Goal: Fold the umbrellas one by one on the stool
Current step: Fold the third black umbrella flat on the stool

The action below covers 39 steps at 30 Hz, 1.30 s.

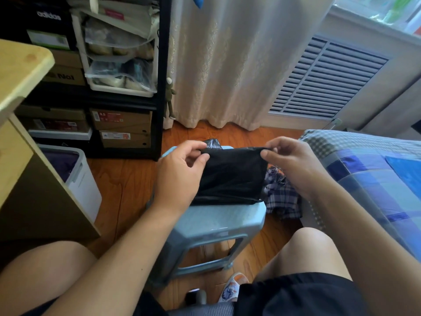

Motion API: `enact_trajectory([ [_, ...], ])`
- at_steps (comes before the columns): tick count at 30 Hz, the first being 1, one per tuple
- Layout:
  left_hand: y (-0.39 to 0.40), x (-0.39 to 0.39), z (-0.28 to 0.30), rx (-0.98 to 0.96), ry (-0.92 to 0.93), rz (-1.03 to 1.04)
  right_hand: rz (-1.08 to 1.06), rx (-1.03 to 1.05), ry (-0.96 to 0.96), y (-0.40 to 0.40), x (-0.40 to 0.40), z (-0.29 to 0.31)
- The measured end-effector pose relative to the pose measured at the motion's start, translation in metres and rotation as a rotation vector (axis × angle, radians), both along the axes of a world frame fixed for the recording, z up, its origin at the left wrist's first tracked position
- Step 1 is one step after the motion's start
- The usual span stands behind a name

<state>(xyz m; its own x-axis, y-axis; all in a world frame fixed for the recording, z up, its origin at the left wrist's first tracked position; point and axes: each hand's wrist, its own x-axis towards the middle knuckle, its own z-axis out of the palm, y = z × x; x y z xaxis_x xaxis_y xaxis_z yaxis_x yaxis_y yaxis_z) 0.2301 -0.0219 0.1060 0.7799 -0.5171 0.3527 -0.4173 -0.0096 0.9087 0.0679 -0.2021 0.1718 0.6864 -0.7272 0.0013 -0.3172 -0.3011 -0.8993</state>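
A black umbrella (230, 176) lies on the light blue plastic stool (216, 222), its canopy fabric pulled up into a flat panel. My left hand (182, 172) pinches the panel's upper left corner. My right hand (289, 160) pinches the upper right corner, stretching the top edge taut between both hands. The lower edge of the fabric rests on the stool seat. A plaid blue-and-white umbrella (281, 197) lies crumpled at the stool's right side, partly hidden behind my right forearm.
A bed with a blue patchwork cover (373, 179) stands close on the right. A wooden desk (20, 71) and a white bin (79, 179) are on the left. Black shelves with shoe boxes (120, 124) stand behind, beside a curtain (227, 65). My knees flank the stool.
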Motion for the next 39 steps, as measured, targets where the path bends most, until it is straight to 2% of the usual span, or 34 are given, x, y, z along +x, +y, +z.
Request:
enact_trajectory([
  [2, -0.003, 0.012, 0.002, -0.04, 0.023, 0.032, -0.017, -0.009, -0.038, -0.01, 0.008, -0.001],
  [4, -0.003, 0.026, 0.003, -0.064, 0.152, 0.008, 0.016, 0.057, -0.068, -0.016, 0.017, -0.001],
  [7, -0.003, 0.046, -0.006, 0.055, 0.411, -0.282, 0.093, 0.172, -0.094, -0.021, 0.03, -0.003],
  [10, -0.009, 0.048, -0.019, 0.114, 0.512, -0.449, 0.09, 0.239, -0.086, -0.022, 0.042, -0.005],
  [13, -0.018, 0.046, -0.02, 0.018, 0.519, -0.335, 0.065, 0.247, -0.066, -0.025, 0.05, -0.011],
  [19, -0.033, 0.051, -0.014, -0.008, 0.572, -0.218, 0.142, 0.34, 0.104, -0.039, 0.045, -0.027],
  [25, -0.044, 0.056, -0.026, -0.015, 0.669, -0.053, 0.107, 0.243, 0.04, -0.055, 0.054, -0.045],
  [28, -0.049, 0.061, -0.03, -0.019, 0.719, 0.04, 0.092, 0.183, 0.084, -0.061, 0.065, -0.055],
  [31, -0.051, 0.063, -0.036, 0.028, 0.831, -0.067, 0.086, 0.13, 0.124, -0.067, 0.077, -0.061],
  [34, -0.055, 0.058, -0.041, 0.118, 0.733, -0.151, 0.088, 0.142, 0.12, -0.073, 0.086, -0.064],
  [39, -0.055, 0.061, -0.037, 0.044, 0.635, -0.007, 0.134, 0.218, 0.098, -0.077, 0.08, -0.066],
])
